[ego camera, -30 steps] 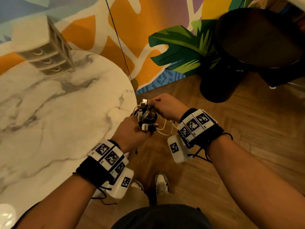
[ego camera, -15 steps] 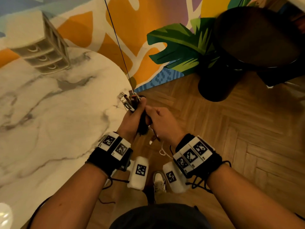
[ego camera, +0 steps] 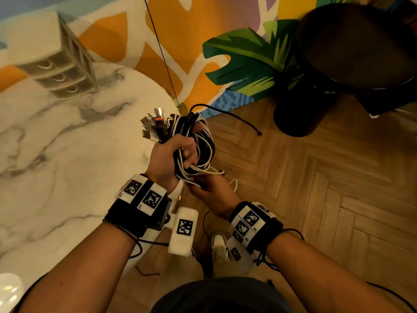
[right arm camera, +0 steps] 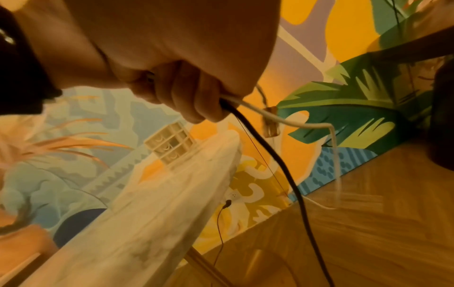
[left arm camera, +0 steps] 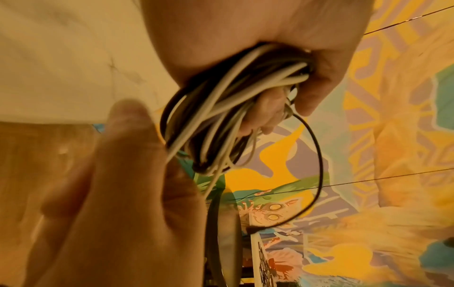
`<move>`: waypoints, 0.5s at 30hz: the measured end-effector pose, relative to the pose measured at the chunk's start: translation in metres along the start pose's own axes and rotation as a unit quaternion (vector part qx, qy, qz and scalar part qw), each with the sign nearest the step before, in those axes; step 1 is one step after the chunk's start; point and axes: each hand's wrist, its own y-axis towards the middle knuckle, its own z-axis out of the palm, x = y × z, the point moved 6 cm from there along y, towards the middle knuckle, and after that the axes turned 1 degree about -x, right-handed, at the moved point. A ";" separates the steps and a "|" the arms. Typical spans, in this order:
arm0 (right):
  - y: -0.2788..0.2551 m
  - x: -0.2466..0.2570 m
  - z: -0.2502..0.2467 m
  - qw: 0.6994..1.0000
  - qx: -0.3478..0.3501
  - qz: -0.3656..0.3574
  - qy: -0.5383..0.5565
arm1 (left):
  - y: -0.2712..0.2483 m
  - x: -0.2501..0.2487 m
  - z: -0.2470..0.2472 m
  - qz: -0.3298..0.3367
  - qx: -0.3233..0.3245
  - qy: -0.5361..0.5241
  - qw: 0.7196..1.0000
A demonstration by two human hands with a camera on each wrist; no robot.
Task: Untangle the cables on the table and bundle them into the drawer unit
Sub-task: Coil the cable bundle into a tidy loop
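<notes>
Cables (ego camera: 194, 145) coiled in left hand (ego camera: 167, 159) grip; plugs above.

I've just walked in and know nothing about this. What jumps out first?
A fat coil of black and white cables, plugs bristling from its top, gripped in the left hand at the edge of the marble table. The right hand holds loose strands just beneath it. A small drawer unit stands at the table's far side, before a bright mural.

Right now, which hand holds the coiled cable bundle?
The left hand: it grips the cable bundle, plugs fanned above. The right hand pinches only trailing strands below.
</notes>
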 end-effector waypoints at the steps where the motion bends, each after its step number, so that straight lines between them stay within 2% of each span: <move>1: 0.001 -0.003 -0.001 1.000 0.001 -0.003 0.005 | -0.002 0.000 0.001 -0.005 0.021 0.002 1.000; 4: 0.005 -0.009 -0.008 0.998 -0.031 -0.046 -0.025 | -0.010 0.001 0.005 -0.021 0.086 0.014 0.996; 7: 0.015 -0.026 -0.014 0.999 -0.028 0.027 -0.025 | -0.020 0.002 0.008 -0.041 0.138 0.014 0.990; 10: 0.023 -0.043 -0.019 0.991 0.020 0.076 -0.112 | -0.029 -0.002 0.011 -0.038 0.186 0.030 0.981; 15: 0.025 -0.042 -0.049 0.982 0.015 0.105 -0.158 | -0.035 -0.004 0.007 -0.038 0.191 0.042 0.980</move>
